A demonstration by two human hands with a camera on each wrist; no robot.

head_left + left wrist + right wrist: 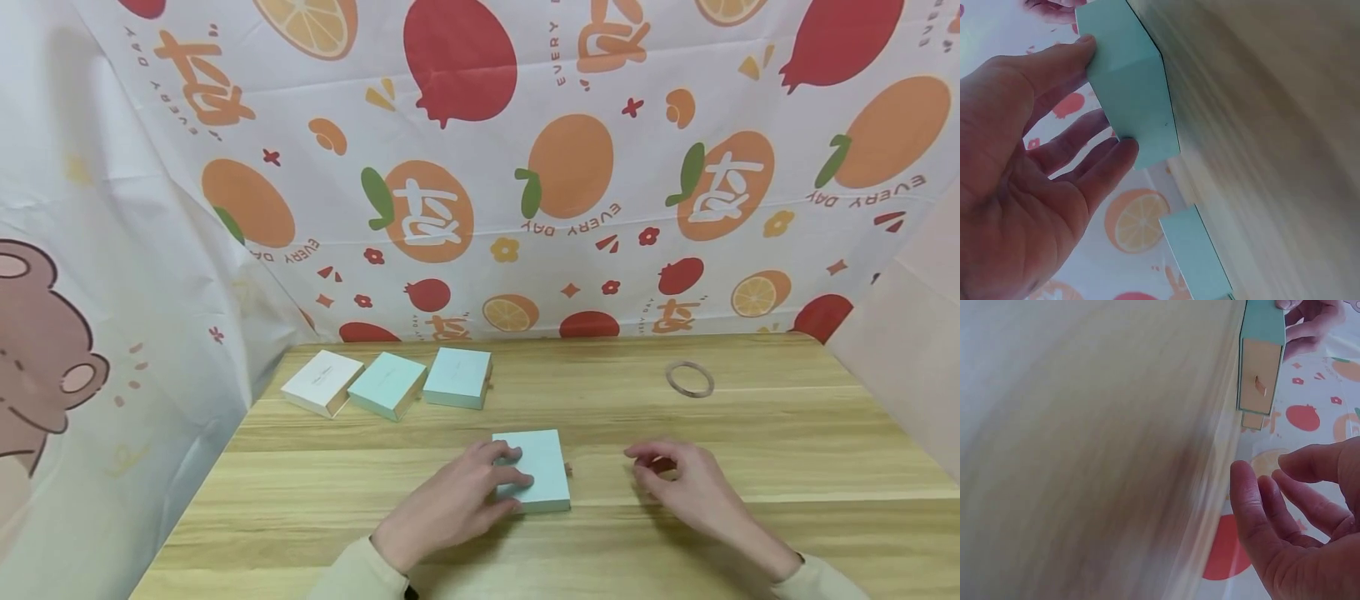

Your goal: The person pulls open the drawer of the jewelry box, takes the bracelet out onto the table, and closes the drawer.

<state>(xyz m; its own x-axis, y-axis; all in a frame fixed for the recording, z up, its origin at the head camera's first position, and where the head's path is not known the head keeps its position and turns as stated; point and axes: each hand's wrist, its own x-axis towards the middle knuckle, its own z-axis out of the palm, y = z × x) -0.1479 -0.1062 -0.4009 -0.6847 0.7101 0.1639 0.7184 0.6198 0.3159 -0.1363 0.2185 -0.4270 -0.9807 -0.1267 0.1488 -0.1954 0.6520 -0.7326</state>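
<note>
A pale mint-blue drawer box (542,468) lies flat on the wooden table in front of me. My left hand (467,493) holds it at its left end, with bent fingers on the lid and the thumb at the near edge. Facing right, the tan drawer front (1261,369) carries a small ribbon pull (1260,386). Off to the right of the box, my right hand (686,479) hovers low over the table. Its fingers are loosely bent with nothing between them, apart from the ribbon.
Toward the back left stand a white box (322,379), a mint box (386,382) and a light blue box (457,375) in a row. A thin grey-brown ring (690,379) lies at the back right of the table (315,500). Behind it hangs a fruit-print cloth (480,208).
</note>
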